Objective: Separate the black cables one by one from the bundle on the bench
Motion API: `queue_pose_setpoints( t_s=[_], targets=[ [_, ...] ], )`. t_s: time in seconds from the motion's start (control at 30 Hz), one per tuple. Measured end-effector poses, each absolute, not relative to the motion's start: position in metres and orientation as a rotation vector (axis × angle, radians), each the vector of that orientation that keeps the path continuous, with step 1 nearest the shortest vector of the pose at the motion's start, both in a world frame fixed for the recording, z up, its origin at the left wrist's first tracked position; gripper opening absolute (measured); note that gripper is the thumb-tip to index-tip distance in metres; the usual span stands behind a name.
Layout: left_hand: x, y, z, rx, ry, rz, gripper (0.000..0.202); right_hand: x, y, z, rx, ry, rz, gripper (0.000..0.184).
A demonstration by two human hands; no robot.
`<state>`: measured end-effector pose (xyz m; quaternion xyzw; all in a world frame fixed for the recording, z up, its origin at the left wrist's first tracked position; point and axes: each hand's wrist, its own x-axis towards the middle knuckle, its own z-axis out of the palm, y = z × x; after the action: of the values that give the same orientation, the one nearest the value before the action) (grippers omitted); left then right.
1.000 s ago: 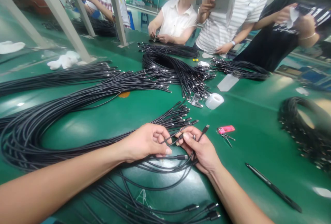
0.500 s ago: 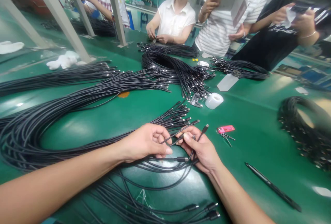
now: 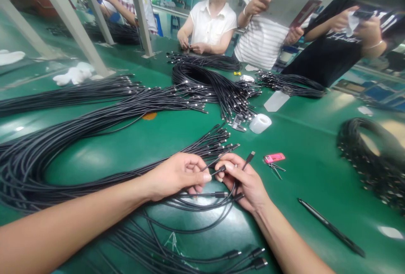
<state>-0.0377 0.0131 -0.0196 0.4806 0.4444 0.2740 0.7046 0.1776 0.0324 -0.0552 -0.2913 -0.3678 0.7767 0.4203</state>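
My left hand (image 3: 182, 177) pinches a thin black cable whose plug (image 3: 222, 168) points toward my right hand. Another cable end passes above it, its tip between the two hands. My right hand (image 3: 245, 179) is closed around a cable with a USB-type plug (image 3: 250, 157) sticking up past the fingers; its thumb and forefinger are close to the plug from the left. Just below the hands lies a further cable plug (image 3: 220, 194). Behind them fans out a bundle of cable ends (image 3: 218, 139), and several loose plugs (image 3: 257, 261) lie at the front edge.
Long black cable bundles (image 3: 79, 126) curve across the green table (image 3: 300, 139). To the right lie a pink tag with keys (image 3: 274, 158), a black pen (image 3: 330, 227) and a coiled bundle (image 3: 351, 147). A white tape roll (image 3: 260, 123) sits farther back. Several people stand or sit opposite.
My left fingers have shifted slightly, bringing the plug between the hands into clearer view. Across the table, a person's grey board has swung more open. The whole view has moved a little.
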Motion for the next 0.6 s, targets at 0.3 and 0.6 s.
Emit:
queue_pose_setpoints(
  t_s=[0.3,0.6],
  targets=[
    [-0.0326,0.0105,-0.0190,1.119,1.016,0.562,0.041,0.1733,0.0315,-0.0581,-0.829,-0.909,1.861,0.027],
    [-0.0340,0.0112,-0.0235,1.153,1.016,0.556,0.042,0.1748,0.0318,-0.0567,-0.818,-0.929,1.879,0.028]
  ],
)
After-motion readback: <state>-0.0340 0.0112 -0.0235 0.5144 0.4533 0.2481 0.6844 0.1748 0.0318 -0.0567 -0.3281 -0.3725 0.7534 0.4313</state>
